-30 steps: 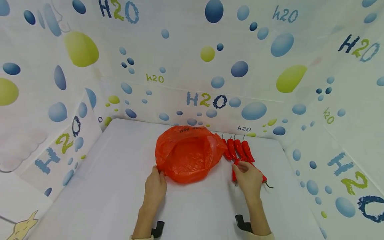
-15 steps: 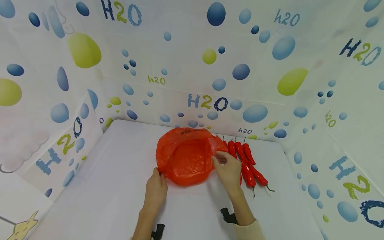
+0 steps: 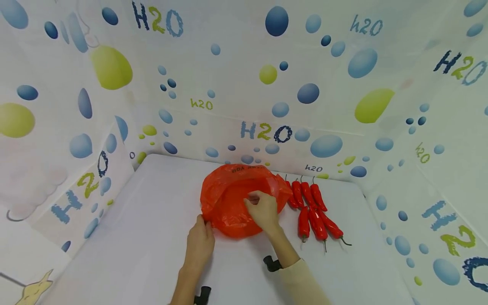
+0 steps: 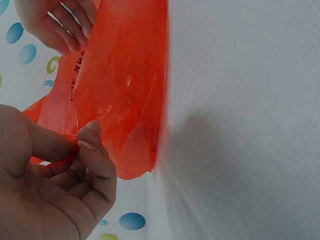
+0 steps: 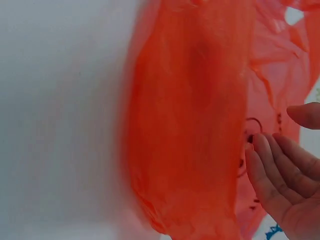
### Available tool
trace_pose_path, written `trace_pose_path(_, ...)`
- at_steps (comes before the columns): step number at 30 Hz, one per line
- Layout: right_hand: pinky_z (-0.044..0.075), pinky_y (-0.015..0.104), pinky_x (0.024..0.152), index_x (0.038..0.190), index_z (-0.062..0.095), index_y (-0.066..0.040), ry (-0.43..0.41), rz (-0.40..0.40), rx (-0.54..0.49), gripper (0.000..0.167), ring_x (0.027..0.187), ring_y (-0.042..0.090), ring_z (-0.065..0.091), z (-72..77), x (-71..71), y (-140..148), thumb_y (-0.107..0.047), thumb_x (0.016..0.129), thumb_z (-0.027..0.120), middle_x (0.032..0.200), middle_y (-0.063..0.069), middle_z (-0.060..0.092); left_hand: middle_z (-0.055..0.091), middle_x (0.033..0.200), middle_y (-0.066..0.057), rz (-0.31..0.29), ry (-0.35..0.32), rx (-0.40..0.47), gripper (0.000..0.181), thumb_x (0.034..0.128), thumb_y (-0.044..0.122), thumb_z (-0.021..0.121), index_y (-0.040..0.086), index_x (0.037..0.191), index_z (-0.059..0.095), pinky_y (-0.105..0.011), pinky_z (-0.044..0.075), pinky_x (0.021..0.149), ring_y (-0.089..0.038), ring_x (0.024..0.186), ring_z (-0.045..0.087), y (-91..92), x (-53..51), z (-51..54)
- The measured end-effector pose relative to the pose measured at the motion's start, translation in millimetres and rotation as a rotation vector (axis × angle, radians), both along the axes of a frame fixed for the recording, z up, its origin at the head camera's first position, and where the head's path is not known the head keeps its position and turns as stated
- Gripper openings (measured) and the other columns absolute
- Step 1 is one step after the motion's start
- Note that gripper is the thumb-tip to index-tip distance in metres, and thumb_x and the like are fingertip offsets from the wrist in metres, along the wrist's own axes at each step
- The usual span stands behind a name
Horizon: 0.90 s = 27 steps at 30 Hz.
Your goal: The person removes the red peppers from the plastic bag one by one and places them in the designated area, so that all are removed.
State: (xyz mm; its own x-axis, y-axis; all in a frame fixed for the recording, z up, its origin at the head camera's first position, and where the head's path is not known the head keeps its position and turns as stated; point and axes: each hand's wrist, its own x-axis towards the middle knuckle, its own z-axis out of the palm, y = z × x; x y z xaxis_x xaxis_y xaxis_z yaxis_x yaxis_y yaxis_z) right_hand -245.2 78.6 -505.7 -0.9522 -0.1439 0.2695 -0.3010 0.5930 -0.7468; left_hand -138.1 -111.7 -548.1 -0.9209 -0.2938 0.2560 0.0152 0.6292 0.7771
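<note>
A red plastic bag (image 3: 232,226) with black print stands on the white table, its mouth spread wide. At its left side, my left hand (image 3: 201,241) pinches the rim between thumb and fingers; the left wrist view shows this hand (image 4: 65,175) close up. Over the bag's mouth is my right hand (image 3: 264,212). In the right wrist view its fingers (image 5: 280,170) are extended and the thumb is apart, with nothing visible between them. Right of the bag lie several red chili peppers (image 3: 316,224) in two rows. The bag's contents cannot be made out.
The white table (image 3: 152,237) meets a wall covering (image 3: 244,76) printed with dots and lettering at the back and both sides. The bag's right edge lies close against the leftmost peppers. Black wrist mounts (image 3: 272,263) sit under the forearms.
My right hand has moved left from the chili peppers, across the bag's right edge, to above its mouth. The lower row of peppers is uncovered. My left hand keeps its hold on the bag.
</note>
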Motion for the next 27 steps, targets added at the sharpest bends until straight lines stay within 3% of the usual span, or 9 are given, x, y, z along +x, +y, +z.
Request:
trace_pose_path(11,0.061,0.040,0.082,0.121,0.072,-0.002,-0.136,0.087,0.124,0.035,0.092,0.024,0.073,-22.1,-18.0,-32.9,-0.023,0.094,0.077,0.105,0.008,0.076,0.059,0.081,-0.009,0.007,-0.024,-0.003,0.007,0.1041,0.002,0.051,-0.004,0.107,0.053,-0.044,0.056,0.070,-0.025,0.070,0.057,0.8,0.5,-1.2)
trace_pose_path(18,0.060,0.044,0.088,0.130,0.066,0.000,-0.229,0.085,0.160,0.043,0.099,0.028,0.072,-35.9,-25.9,-49.2,-0.026,0.097,0.074,0.111,0.014,0.075,0.060,0.080,-0.009,0.011,-0.008,-0.009,0.004,0.1036,0.001,0.052,-0.003,0.104,0.053,-0.044,0.054,0.069,-0.025,0.070,0.058,-0.2,1.1,-2.0)
trace_pose_path(22,0.061,0.042,0.084,0.124,0.069,-0.001,-0.231,0.078,0.164,0.036,0.091,0.025,0.072,-37.9,-31.9,-55.8,-0.025,0.097,0.073,0.103,0.011,0.075,0.059,0.080,-0.009,0.011,-0.009,-0.017,0.004,0.1039,0.002,0.051,-0.003,0.104,0.053,-0.044,0.054,0.070,-0.025,0.070,0.058,-0.6,1.0,-2.5)
trace_pose_path(27,0.061,0.037,0.068,0.112,0.071,-0.003,-0.230,0.077,0.142,0.024,0.071,0.020,0.067,-36.6,-38.3,-67.4,-0.021,0.097,0.071,0.080,0.005,0.069,0.058,0.079,-0.009,0.017,0.007,-0.026,0.004,0.1039,0.001,0.051,-0.002,0.102,0.052,-0.045,0.053,0.068,-0.026,0.069,0.057,0.1,1.2,-2.6)
